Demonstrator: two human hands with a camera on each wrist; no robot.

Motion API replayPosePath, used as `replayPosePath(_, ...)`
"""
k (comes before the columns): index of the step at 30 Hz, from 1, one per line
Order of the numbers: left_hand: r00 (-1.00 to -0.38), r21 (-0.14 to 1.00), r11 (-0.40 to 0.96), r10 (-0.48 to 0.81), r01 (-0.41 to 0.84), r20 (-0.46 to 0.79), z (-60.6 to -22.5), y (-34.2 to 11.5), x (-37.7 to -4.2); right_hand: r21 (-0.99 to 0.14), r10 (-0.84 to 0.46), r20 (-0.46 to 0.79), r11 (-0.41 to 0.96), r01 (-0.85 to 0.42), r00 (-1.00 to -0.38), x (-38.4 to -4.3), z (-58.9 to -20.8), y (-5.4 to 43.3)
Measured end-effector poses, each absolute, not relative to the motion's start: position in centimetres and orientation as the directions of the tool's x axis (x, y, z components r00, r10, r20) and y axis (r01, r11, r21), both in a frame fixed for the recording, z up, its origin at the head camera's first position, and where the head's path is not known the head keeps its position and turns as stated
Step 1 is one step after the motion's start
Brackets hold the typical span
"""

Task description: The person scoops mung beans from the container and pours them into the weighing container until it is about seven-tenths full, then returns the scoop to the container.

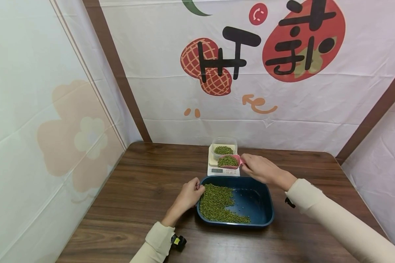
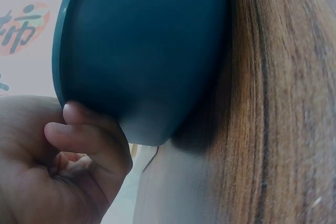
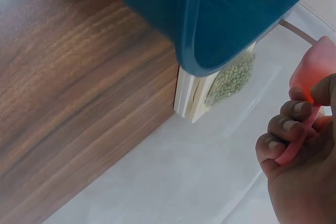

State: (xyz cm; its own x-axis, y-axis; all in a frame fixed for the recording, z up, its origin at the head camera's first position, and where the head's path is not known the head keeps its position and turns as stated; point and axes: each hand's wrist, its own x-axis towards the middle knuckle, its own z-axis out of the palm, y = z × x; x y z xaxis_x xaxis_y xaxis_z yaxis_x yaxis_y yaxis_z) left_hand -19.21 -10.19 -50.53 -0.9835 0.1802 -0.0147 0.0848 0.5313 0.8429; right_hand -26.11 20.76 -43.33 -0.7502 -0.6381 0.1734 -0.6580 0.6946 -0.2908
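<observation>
Hand on the left (image 1: 190, 193): curled fingers grip the left rim of the blue basin (image 1: 254, 201), to steady it, I'd say; forearm slants in from the near edge.
Green beans (image 1: 214, 205): heaped along the basin's left side.
Scale (image 1: 212, 160): near the far edge of the table (image 1: 158, 175), just beyond the basin, perhaps for a short carry; bears a clear tub (image 1: 224, 141) of beans.
Pink scoop (image 3: 315, 69): bean-filled, above the scale, likely kept level against spilling.
Hand on the right (image 1: 261, 168): fingers wrapped round the handle, arm stretched long.

A smooth, dark-blue, thin-rimmed tub (image 2: 147, 40) is held at its rim by the left hand (image 2: 63, 184); a brown, wood-grained tabletop (image 2: 283, 98) and white, red-printed backdrop (image 2: 31, 74) are shown.
</observation>
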Motion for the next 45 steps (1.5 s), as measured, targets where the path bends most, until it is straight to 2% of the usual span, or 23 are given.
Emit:
replayPosePath(11, -0.983, 0.845, 0.529, 0.182, 0.083, -0.017, -50.7, -10.2, -19.1, -0.328, -0.56, 0.14, 0.752, -0.572, -0.816, -27.4, -43.0, 20.8)
replayPosePath(16, -0.982, 0.851, 0.517, 0.19, 0.09, -0.011, -50.7, -10.3, -19.2, -0.304, -0.557, 0.16, 0.758, -0.578, -0.815, -28.0, -42.9, 20.8)
replayPosePath(21, -0.975, 0.853, 0.499, 0.216, 0.153, 0.048, -51.5, -10.6, -19.4, -0.291, -0.563, 0.15, 0.761, -0.58, -0.813, -28.5, -42.8, 20.9)
replayPosePath(28, -0.983, 0.844, 0.53, 0.182, 0.083, -0.018, -50.7, -10.2, -19.1, -0.271, -0.573, 0.142, 0.761, -0.589, -0.807, -28.9, -42.9, 21.1)
replayPosePath(40, -0.983, 0.85, 0.518, 0.182, 0.091, -0.005, -50.8, -10.3, -19.2, -0.3, -0.541, 0.145, 0.773, -0.558, -0.828, -30.1, -42.9, 21.3)
replayPosePath(45, -0.984, 0.846, 0.525, 0.18, 0.092, -0.006, -50.8, -10.3, -19.2, -0.278, -0.544, 0.148, 0.779, -0.562, -0.826, -30.5, -42.8, 21.4)
